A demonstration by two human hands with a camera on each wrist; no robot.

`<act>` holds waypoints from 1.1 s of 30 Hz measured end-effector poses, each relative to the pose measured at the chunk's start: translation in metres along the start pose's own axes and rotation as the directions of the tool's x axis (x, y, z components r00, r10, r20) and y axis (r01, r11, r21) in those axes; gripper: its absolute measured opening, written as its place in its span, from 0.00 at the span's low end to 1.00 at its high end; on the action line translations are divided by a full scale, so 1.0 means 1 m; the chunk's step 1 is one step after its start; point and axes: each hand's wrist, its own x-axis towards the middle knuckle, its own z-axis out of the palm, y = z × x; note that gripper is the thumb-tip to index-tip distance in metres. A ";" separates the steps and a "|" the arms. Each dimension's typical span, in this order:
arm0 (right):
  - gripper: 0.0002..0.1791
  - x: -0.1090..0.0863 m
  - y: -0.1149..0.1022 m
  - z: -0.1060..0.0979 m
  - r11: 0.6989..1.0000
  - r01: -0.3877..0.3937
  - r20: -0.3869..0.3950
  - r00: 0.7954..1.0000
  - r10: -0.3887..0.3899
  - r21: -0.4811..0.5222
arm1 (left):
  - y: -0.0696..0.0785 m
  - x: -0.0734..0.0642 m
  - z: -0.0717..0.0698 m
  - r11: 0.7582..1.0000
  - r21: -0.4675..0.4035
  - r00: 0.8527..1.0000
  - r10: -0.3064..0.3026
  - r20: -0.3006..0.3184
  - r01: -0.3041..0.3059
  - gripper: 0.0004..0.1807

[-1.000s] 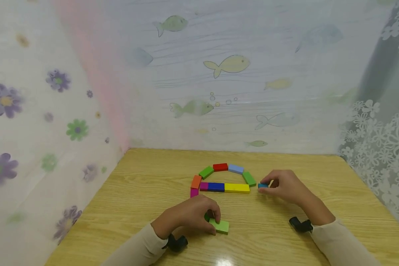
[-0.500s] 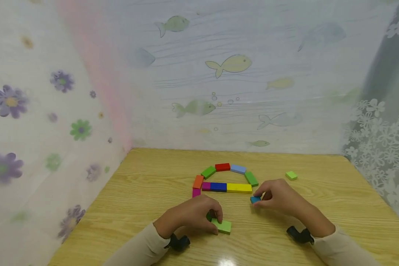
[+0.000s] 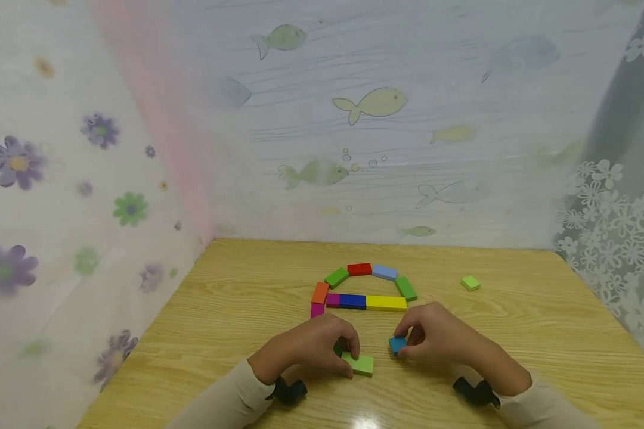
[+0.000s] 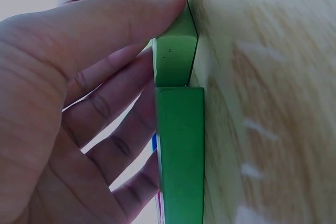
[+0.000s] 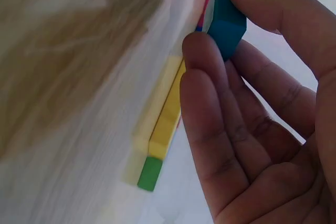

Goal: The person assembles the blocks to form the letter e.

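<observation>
My left hand pinches a light green block lying on the table, thumb in front and fingers behind. A dark green block meets its end in the left wrist view; in the head view that one is mostly hidden under the palm. To the right, my right hand holds a small blue block between thumb and fingertips, a short gap from the light green block. In the right wrist view, the blue block appears raised off the wood.
Behind the hands, an arc of blocks includes orange, red and light blue ones. Inside it runs a row ending in a yellow block. A lime block lies alone at right. Patterned curtains border the table.
My right hand has carried the blue block left and nearer to me, from beside the arc's right end. The lime block behind it has come into view. My left hand stays put.
</observation>
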 end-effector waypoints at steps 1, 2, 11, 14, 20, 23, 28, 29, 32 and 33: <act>0.10 0.000 -0.002 0.001 1.000 -0.001 0.008 1.000 0.001 0.002 | 0.000 0.000 0.000 1.000 0.000 1.000 -0.001 -0.001 0.001 0.12; 0.10 0.001 -0.003 0.002 1.000 -0.002 0.014 1.000 0.002 0.002 | 0.000 0.000 0.000 1.000 -0.004 1.000 -0.005 -0.001 0.005 0.12; 0.10 0.002 -0.015 0.013 0.999 -0.015 0.063 0.998 0.013 0.033 | -0.001 0.001 0.001 1.000 -0.009 1.000 0.003 -0.013 -0.003 0.12; 0.11 0.003 -0.017 0.016 0.999 -0.022 0.064 0.998 0.020 0.031 | -0.002 0.001 0.001 1.000 -0.016 1.000 0.004 -0.017 -0.004 0.12; 0.12 0.005 -0.016 0.023 0.999 -0.036 0.063 0.997 0.035 0.021 | -0.002 0.001 0.002 1.000 -0.007 1.000 0.005 -0.020 -0.005 0.12; 0.12 0.005 -0.015 0.025 0.999 -0.044 0.062 0.997 0.043 0.021 | -0.003 0.001 0.002 1.000 -0.002 1.000 0.007 -0.020 -0.007 0.12; 0.13 0.006 -0.014 0.029 0.999 -0.048 0.054 0.997 0.048 0.013 | -0.003 0.001 0.002 1.000 0.003 1.000 0.015 -0.026 -0.015 0.12; 0.13 0.006 -0.015 0.029 0.999 -0.047 0.051 0.998 0.046 0.013 | -0.003 0.001 0.002 1.000 0.003 0.999 0.017 -0.029 -0.017 0.12; 0.13 0.006 -0.016 0.029 0.999 -0.046 0.043 0.998 0.045 0.016 | -0.003 0.001 0.002 1.000 0.005 0.999 0.021 -0.035 -0.021 0.12; 0.13 0.006 -0.016 0.029 0.999 -0.041 0.039 0.998 0.040 0.018 | -0.003 0.001 0.002 1.000 0.005 0.999 0.021 -0.036 -0.021 0.13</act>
